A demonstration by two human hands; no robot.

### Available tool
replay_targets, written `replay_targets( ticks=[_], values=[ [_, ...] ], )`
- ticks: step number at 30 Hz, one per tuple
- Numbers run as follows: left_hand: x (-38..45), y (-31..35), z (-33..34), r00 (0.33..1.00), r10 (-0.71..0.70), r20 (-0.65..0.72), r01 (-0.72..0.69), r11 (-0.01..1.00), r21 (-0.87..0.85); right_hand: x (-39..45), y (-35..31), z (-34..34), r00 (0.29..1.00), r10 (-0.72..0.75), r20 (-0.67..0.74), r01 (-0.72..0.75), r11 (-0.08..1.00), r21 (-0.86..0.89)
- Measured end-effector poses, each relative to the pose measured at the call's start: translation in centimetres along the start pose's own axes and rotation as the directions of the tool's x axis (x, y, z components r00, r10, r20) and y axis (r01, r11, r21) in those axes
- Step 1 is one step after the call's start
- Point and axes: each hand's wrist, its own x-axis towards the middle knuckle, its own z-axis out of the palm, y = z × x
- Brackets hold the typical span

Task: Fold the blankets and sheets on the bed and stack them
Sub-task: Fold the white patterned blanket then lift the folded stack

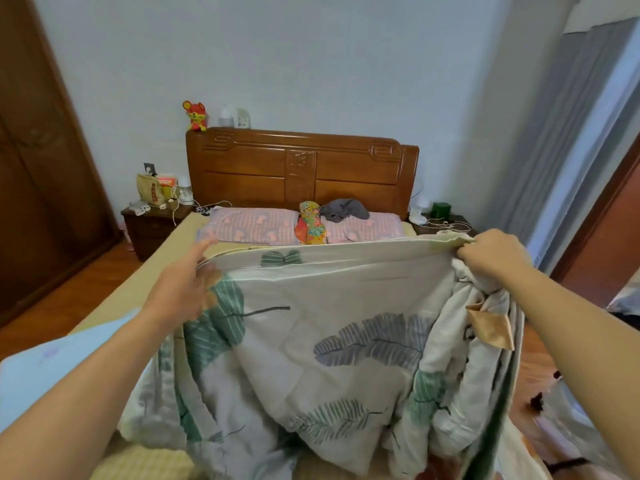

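Head view. Nearest the camera, a leaf-print blanket is held up over the foot of the bed, its lower part bunched on the mattress and its right side hanging in folds. Right hand grips the blanket's upper right corner, fingers curled round the hem. Left hand is at the upper left edge of the blanket, motion-blurred; fingers look extended, and whether they pinch the cloth cannot be told. A pale blue sheet lies at the near left of the bed, beside the left forearm. Two pink striped pillows lie at the head of the bed, a bright patterned cushion between them and a grey garment on the right one. Wooden headboard stands behind, a red toy on its top.
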Motion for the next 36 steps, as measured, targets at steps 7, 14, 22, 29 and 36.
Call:
replay_targets(
  ticks=[7,14,22,29,36],
  values=[
    [0.9,-0.8,2.0,0.958,-0.283,-0.041,0.286,0.954,0.092,-4.3,0.0,4.5,0.975,-0.114,0.188,0.125,0.991,-0.046],
    [-1.7,9.0,4.2,0.926,0.060,0.373,-0.050,0.998,-0.037,-11.0,-5.6,1.1,0.900,-0.421,0.110,0.375,0.880,0.291],
    [-6.7,14.3,8.5,0.800,0.363,0.478,-0.213,0.916,-0.340,-15.0,-10.1,3.8,0.688,-0.607,0.398,0.455,0.788,0.414],
    [-11.2,5.9,12.8,0.956,-0.106,0.273,0.084,0.992,0.090,-13.5,-9.4,5.0,0.812,-0.472,0.344,0.436,0.882,0.182],
    [-10.5,-2.9,11.0,0.924,-0.228,0.307,0.223,0.973,0.054,-8.9,-8.0,-0.3,0.924,-0.357,0.135,0.350,0.934,0.076]
  ],
)
